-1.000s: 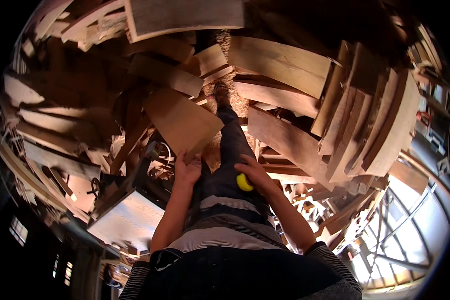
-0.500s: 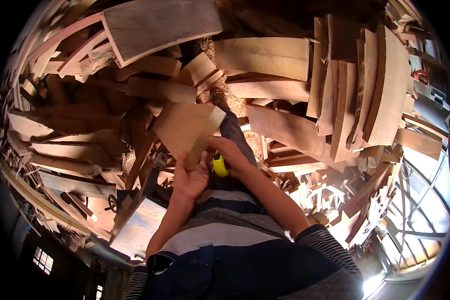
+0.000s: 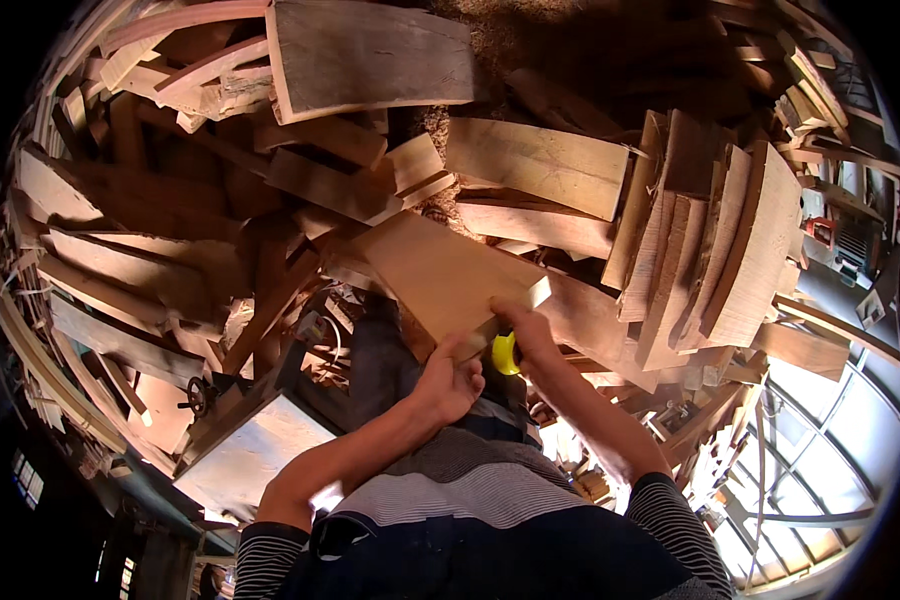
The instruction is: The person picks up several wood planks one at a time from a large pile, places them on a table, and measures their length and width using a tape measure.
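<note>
A pale, flat wooden board [image 3: 440,275] with straight-cut edges is held out in front of me, tilted, its narrow end toward my body. My left hand [image 3: 452,388] grips its near edge, thumb along the board and fingers curled beneath. On the near right corner my right hand [image 3: 528,335] has its thumb on the top face, with the other fingers mostly hidden. A bright yellow rounded thing [image 3: 506,354], which looks like a tape measure, is tucked in the right hand under the board's edge.
Stacked planks [image 3: 705,240] stand on edge at the right. A thick grey-brown slab [image 3: 370,60] lies at the far side. More boards [image 3: 135,275] pile up at the left. A machine with a pale flat top [image 3: 255,455] and a handwheel [image 3: 198,397] is at the near left.
My hands and the board have shifted right in the view, and the board has turned so its far end points left. The surroundings have swung as my head moved.
</note>
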`<state>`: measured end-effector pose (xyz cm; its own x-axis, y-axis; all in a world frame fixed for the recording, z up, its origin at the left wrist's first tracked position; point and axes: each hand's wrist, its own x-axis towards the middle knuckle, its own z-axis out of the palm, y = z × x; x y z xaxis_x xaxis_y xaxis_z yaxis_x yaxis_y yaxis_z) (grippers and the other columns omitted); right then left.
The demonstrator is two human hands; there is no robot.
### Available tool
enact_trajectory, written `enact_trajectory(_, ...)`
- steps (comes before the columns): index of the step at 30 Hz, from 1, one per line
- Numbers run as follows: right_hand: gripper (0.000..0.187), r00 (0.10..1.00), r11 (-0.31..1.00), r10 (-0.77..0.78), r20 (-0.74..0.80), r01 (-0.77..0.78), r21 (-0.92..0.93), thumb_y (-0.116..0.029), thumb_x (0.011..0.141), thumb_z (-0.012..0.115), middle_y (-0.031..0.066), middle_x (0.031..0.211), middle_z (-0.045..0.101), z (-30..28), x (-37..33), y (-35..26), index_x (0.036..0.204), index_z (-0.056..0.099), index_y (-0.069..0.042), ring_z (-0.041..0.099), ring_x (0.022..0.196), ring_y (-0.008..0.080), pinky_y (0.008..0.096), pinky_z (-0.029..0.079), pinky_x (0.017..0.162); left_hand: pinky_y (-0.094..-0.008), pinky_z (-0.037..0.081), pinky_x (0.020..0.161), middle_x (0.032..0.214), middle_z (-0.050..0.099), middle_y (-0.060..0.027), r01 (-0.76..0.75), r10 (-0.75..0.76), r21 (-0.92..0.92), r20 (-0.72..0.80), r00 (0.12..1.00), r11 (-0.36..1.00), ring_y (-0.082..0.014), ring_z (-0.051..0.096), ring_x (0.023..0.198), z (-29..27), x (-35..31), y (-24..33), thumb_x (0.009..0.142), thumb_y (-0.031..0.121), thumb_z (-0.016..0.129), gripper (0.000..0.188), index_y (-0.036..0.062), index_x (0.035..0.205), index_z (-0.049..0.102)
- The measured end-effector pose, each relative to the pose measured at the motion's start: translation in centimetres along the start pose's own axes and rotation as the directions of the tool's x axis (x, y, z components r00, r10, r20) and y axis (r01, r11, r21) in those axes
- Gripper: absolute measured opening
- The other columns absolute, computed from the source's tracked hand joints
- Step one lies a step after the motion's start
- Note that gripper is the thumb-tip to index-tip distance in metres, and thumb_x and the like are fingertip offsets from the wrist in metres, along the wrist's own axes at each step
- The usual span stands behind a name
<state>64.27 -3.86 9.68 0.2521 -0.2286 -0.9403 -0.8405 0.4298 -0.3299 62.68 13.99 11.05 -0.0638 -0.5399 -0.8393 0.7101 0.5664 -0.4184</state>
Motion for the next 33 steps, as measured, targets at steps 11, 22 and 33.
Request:
enact_trajectory(11, 0.034, 0.911, 0.751, -0.411, 0.026, 0.355, -0.556, -0.033, 0.077, 0.083, 0.005, 0.071, 0.068, -9.5, 4.7, -1.9, 0.088, 0.073, -0.002, 0.062, 0.053, 0.0139, 0.0305, 0.047, 0.048, -0.029, 0.054, 0.063, 0.11, 0.066, -0.0065, -0.3, 0.215, 0.768, 0.214, 0.953, 0.566, -0.0161, 0.068, 0.082, 0.7, -2.8, 2.7, 0.101, 0.035, 0.062, 0.038, 0.0039, 0.122, 0.059)
enact_trajectory(22, 0.054, 0.888, 0.35, -0.46, -0.016, 0.165, -0.922, -0.045, 0.067, 0.084, 0.0194, 0.081, 0.073, -15.4, 7.4, -1.8, 0.089, 0.072, 0.002, 0.073, 0.078, 0.0302, 0.0416, 0.056, 0.072, -0.0304, 0.052, 0.076, 0.098, 0.068, -0.0092, -0.392, 0.751, 0.897, 0.113, 0.651, 0.205, -0.0171, 0.065, 0.085, -16.9, -0.3, 8.0, 0.094, 0.03, 0.068, 0.039, -0.0025, 0.116, 0.062)
enact_trajectory(33, 0.065, 0.905, -0.007, -0.39, 0.172, 0.184, -0.983, -0.054, 0.069, 0.081, 0.0239, 0.096, 0.073, -19.3, 14.8, 3.2, 0.103, 0.072, 0.0, 0.072, 0.091, 0.0377, 0.0469, 0.057, 0.081, -0.0465, 0.053, 0.078, 0.097, 0.071, -0.0191, -0.015, 0.826, 0.959, 0.251, 0.504, -0.282, -0.0385, 0.068, 0.092, -19.4, -3.8, 10.3, 0.091, 0.021, 0.063, 0.025, 0.0042, 0.109, 0.065)
